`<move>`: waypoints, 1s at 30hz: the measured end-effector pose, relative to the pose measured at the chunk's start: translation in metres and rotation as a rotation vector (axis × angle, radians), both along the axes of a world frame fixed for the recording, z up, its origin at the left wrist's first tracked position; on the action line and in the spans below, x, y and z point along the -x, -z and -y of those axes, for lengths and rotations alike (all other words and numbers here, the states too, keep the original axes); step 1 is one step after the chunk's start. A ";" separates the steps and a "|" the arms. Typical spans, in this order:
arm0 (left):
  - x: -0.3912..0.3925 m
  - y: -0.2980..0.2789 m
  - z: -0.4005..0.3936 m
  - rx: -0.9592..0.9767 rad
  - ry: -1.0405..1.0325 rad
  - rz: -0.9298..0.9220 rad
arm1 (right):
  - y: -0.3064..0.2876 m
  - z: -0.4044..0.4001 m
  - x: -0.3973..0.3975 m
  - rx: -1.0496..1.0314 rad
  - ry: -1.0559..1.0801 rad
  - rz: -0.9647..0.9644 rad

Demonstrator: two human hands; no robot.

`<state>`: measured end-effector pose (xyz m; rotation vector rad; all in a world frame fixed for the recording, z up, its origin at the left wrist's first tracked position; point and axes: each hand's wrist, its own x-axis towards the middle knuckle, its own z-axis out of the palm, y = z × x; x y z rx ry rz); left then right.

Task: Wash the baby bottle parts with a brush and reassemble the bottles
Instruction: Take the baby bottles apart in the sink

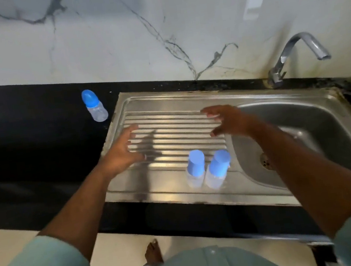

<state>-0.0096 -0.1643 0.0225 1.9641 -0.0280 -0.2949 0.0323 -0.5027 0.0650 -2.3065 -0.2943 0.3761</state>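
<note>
- Black counter (pixel 26 139) and steel sink drainboard (pixel 155 104) are seen from above.
- Left hand (pixel 123 151) and right hand (pixel 228 119) are held spread over it, gripping nothing.
- Two capped bottles (pixel 206 169) are stood at its near edge; a third bottle (pixel 95 105) is set on the counter.

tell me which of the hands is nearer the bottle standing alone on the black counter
Left. The left hand hovers over the drainboard's left edge, just below-right of the lone bottle. The right hand is farther right, by the basin.

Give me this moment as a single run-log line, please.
left hand open, empty | right hand open, empty | two capped bottles upright on drainboard | third bottle on counter
</note>
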 end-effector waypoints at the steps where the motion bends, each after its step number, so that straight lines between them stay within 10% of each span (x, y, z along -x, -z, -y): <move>1: -0.010 -0.006 -0.012 0.014 -0.073 0.039 | -0.015 -0.020 -0.014 0.003 -0.022 0.034; 16: -0.138 0.017 -0.143 -0.127 -0.512 0.184 | -0.009 -0.335 -0.162 0.135 -0.207 0.188; 30: -0.178 0.025 -0.111 0.178 -0.416 0.143 | -0.012 -0.331 -0.184 0.217 -0.172 0.221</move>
